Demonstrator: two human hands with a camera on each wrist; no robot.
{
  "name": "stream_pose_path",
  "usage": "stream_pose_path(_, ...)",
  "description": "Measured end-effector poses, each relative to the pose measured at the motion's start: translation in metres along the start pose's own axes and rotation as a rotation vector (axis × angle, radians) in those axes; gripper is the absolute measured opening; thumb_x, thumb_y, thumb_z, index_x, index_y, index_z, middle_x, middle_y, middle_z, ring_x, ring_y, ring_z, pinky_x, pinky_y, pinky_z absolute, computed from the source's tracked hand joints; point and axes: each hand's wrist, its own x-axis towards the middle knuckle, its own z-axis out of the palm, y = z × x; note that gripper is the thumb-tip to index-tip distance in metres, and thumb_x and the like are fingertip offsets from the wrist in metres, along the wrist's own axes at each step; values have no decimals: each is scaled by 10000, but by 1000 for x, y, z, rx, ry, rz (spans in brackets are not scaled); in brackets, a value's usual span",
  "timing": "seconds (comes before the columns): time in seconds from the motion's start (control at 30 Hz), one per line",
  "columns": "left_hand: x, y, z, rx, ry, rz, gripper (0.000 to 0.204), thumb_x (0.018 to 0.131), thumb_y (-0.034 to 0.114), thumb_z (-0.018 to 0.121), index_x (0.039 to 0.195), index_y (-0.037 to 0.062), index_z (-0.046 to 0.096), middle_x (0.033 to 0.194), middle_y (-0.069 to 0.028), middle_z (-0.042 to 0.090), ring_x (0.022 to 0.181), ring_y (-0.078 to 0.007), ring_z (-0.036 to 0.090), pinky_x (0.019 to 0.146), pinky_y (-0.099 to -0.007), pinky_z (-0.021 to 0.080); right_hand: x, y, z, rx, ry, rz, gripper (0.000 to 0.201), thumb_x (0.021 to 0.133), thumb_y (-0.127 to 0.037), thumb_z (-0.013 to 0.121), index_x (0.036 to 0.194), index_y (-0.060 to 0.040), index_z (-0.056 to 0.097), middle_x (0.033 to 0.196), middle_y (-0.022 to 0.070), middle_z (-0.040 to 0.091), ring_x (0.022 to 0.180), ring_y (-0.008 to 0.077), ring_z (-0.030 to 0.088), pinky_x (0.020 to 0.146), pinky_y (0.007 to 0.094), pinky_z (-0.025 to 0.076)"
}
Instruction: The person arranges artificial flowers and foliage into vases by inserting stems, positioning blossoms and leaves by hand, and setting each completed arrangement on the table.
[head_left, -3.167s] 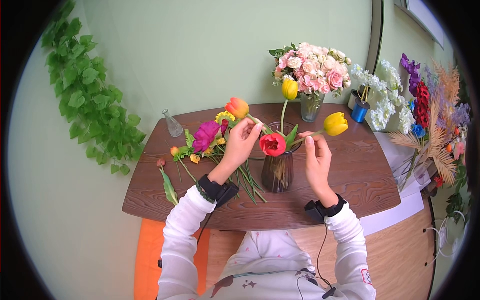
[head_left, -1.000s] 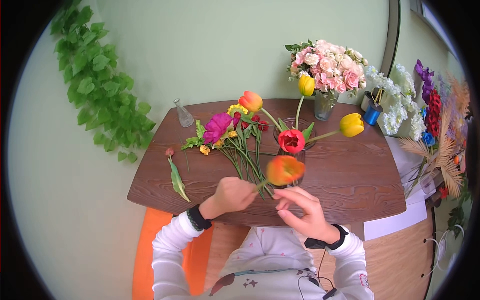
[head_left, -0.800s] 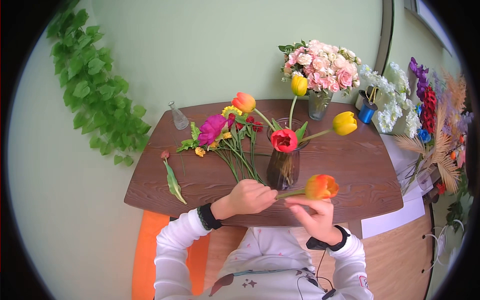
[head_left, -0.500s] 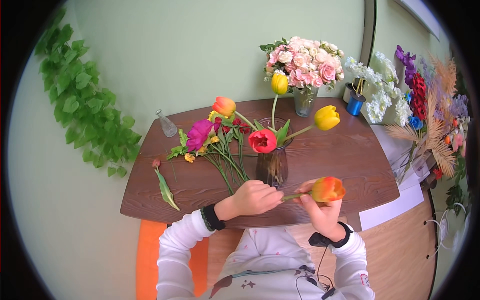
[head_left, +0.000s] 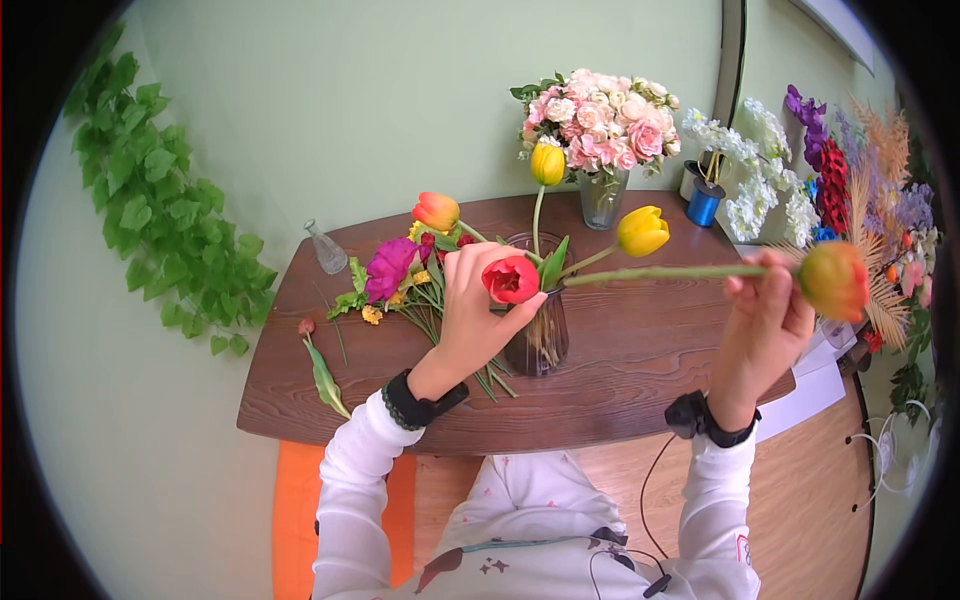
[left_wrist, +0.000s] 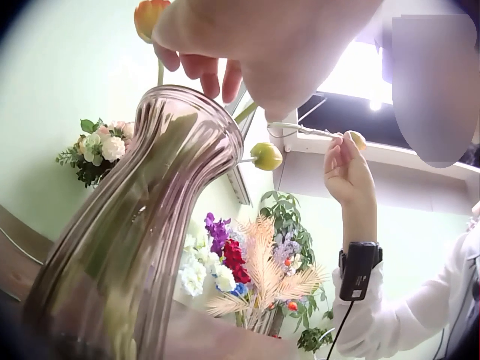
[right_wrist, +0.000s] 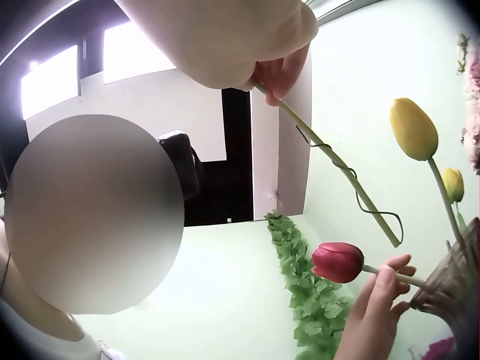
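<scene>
My right hand [head_left: 765, 320] pinches an orange-yellow tulip [head_left: 835, 282] just below its bloom. In the head view its long stem points left toward the mouth of the ribbed purple-tinted glass vase [head_left: 537, 340]. The right wrist view shows a thin dark strand coiled around the lower stem [right_wrist: 352, 180]. My left hand [head_left: 470, 300] is at the vase mouth, thumb and fingers spread apart around the red tulip [head_left: 510, 280]; the fingers [left_wrist: 199, 67] hang loosely over the rim. Two yellow tulips [head_left: 643, 232] and another orange tulip [head_left: 436, 211] also stand in the vase.
Loose flowers, including a magenta bloom [head_left: 390, 268], lie left of the vase. Near the left edge lies a single drooping tulip [head_left: 325, 378]. Behind stand a small glass bottle [head_left: 326, 250], a pink rose bouquet [head_left: 605, 125] and a blue spool [head_left: 705, 203].
My right hand has taken the orange tulip up and to the right, swinging its stem toward the vase. My left hand has let go of that stem and moved up to the vase mouth.
</scene>
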Motion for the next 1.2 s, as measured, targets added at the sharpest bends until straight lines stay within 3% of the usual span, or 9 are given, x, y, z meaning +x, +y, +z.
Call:
stream_pose_path(0.13, -15, -26, 9, -120, -180, -95, 152, 726, 77, 642, 867, 60, 585, 918, -45, 530, 945, -233, 446, 824, -326, 360, 5, 12, 25, -18, -156, 82, 148, 846, -42, 565, 962, 49, 569, 875, 117, 616, 701, 135, 598, 613, 248, 512)
stream_pose_path(0.2, -16, -23, 8, -157, -159, -93, 123, 738, 70, 627, 855, 61, 592, 911, -41, 541, 949, -221, 448, 832, -324, 359, 3, 20, 39, -10, -228, 125, 167, 822, 9, 577, 980, 64, 566, 890, 116, 622, 761, 144, 610, 650, 255, 517)
stream_pose_path(0.27, -18, -23, 7, -185, -134, -101, 78, 761, 57, 597, 839, 57, 602, 879, -33, 571, 951, -193, 463, 828, -322, 368, 0, 30, 48, -69, -307, 134, 163, 807, 11, 591, 966, 48, 582, 854, 84, 624, 736, 128, 613, 627, 238, 510)
stream_pose_path(0.43, -17, -20, 2, -294, -154, -182, 63, 773, 59, 588, 833, 48, 603, 861, -42, 583, 914, -208, 497, 807, -330, 386, -6, 49, 64, -157, -374, 128, 141, 780, 5, 608, 920, 20, 600, 774, 60, 615, 664, 106, 611, 571, 233, 492)
stream_pose_path(0.5, -17, -21, 0, -317, -160, -199, 64, 777, 60, 585, 837, 45, 604, 858, -46, 582, 903, -212, 507, 802, -333, 391, -9, 54, 67, -274, -480, 81, 144, 766, -1, 612, 908, 18, 596, 734, 66, 601, 623, 111, 604, 555, 232, 480)
stream_pose_path(0.57, -17, -25, 0, -194, -176, -107, 69, 787, 72, 582, 844, 43, 609, 853, -51, 587, 874, -209, 525, 785, -325, 401, -11, 56, 71, -257, -483, 65, 136, 758, 5, 612, 892, 22, 589, 694, 71, 577, 581, 127, 583, 537, 237, 468)
stream_pose_path(0.77, -18, -22, 0, -271, -180, -175, 90, 808, 93, 574, 864, 33, 612, 860, -61, 598, 855, -205, 548, 773, -321, 417, -11, 63, 80, -353, -550, 37, 100, 770, -11, 607, 847, 33, 561, 648, 101, 536, 531, 171, 541, 495, 269, 429)
stream_pose_path(0.93, -17, -20, -2, -299, -194, -189, 105, 823, 93, 563, 883, 19, 607, 878, -67, 603, 863, -198, 563, 778, -310, 430, -11, 71, 84, -420, -594, 125, 112, 773, -50, 617, 807, 33, 549, 642, 139, 550, 535, 230, 552, 492, 309, 419)
stream_pose_path(1.2, -19, -22, -4, -305, -179, -187, 123, 832, 94, 559, 918, 10, 590, 890, -73, 605, 850, -184, 578, 762, -299, 444, -21, 74, 82, -493, -678, 198, 102, 778, -56, 602, 821, 27, 560, 658, 152, 560, 583, 250, 587, 525, 312, 440)
